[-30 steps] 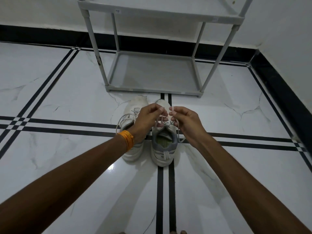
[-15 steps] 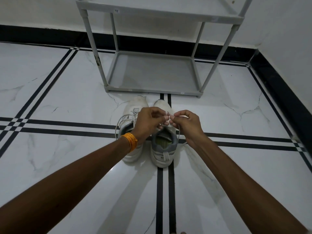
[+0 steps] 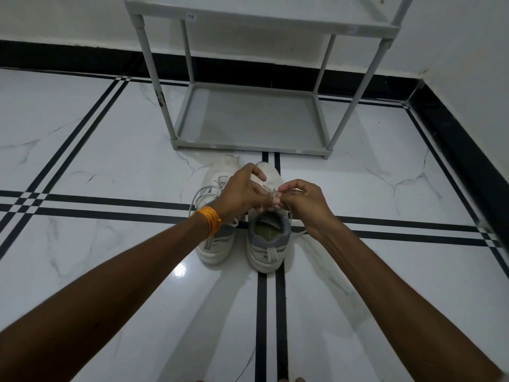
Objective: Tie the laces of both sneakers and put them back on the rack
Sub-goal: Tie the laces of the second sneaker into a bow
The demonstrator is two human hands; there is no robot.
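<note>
A grey plastic shoe rack (image 3: 249,146) with tubular posts is seen standing against the wall; two shelves are visible, and nothing is seen on either. The lower shelf is a flat, matte tray with a raised rim.

Two white, low-cut sneakers with grey heel panels are observed side by side on the floor just in front of the rack, toes toward it. The left sneaker (image 3: 217,244) is partly covered by the left wrist; its thin white lace loops (image 3: 197,197) are seen lying loose over its side. The right sneaker (image 3: 268,244) shows an open collar with a greenish insole inside.

The left hand (image 3: 242,193) and right hand (image 3: 303,201) are held together above the right sneaker's tongue. The fingers of both are curled and pinched on the flat white lace of the right sneaker (image 3: 272,193), fingertips almost touching. Whether a knot is formed cannot be told. An orange thread band (image 3: 210,223) is noted around the left wrist.

The glossy white marble floor (image 3: 110,161) is marked with paired black inlay stripes crossing beneath the sneakers, and faint grey veining is recorded. A black skirting (image 3: 82,57) runs along the wall base.
</note>
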